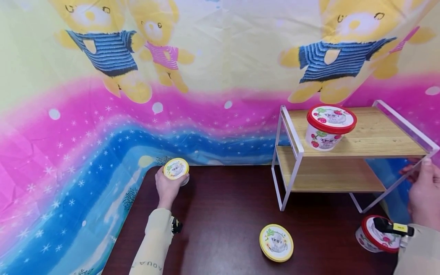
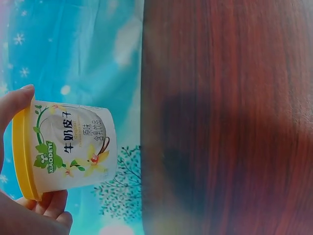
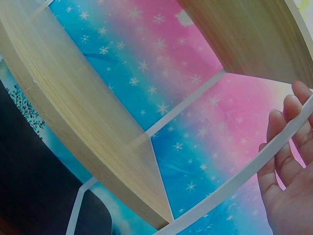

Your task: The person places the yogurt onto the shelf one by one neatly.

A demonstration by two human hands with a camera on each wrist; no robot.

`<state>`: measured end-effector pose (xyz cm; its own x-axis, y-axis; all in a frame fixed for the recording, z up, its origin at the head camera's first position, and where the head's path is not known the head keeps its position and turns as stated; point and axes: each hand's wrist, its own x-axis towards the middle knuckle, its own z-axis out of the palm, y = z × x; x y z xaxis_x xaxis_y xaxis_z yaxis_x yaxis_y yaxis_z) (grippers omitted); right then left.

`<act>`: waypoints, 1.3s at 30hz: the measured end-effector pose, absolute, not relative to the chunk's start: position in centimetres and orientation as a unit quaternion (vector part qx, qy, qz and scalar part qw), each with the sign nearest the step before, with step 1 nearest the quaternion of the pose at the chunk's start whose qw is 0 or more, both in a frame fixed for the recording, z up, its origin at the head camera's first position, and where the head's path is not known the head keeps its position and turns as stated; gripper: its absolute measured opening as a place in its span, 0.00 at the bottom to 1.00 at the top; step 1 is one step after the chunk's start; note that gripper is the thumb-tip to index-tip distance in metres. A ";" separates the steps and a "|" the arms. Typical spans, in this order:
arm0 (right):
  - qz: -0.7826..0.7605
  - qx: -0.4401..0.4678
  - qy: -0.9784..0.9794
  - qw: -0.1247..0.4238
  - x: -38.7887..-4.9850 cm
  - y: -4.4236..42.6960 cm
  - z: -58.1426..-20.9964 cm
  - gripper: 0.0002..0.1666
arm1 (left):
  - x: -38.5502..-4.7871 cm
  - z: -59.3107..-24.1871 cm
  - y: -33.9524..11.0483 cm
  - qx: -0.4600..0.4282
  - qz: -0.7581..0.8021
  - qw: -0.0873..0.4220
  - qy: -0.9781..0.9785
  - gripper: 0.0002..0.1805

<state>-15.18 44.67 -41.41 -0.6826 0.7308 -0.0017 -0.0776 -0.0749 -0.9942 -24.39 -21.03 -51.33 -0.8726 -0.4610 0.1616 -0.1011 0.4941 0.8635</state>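
Observation:
My left hand [image 1: 168,185] grips a white tub with a yellow lid [image 1: 176,169] near the tabletop's back left corner. In the left wrist view, flowers and green leaves show on the side of the tub [image 2: 78,144], with a gap between its base and the tabletop. My right hand [image 1: 424,191] holds the white metal side frame of a two-tier shelf rack [image 1: 371,141]. The right wrist view has its fingers [image 3: 281,161] behind the white bar [image 3: 244,174]. On the rack's upper board stands a red-lidded tub [image 1: 326,128] with raspberry prints.
Another yellow-lidded tub [image 1: 276,243] stands at the front of the dark wooden table [image 1: 220,214]. A second red-lidded tub [image 1: 372,235] is below the rack's right side, partly hidden by my right wrist strap. A cartoon-bear cloth [image 1: 227,76] hangs behind.

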 end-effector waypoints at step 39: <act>0.678 -0.275 -0.616 0.289 -15.2 44.9 -41.7 0.24 | -24.3 -49.4 -17.6 0.104 -0.483 0.195 -0.847 0.58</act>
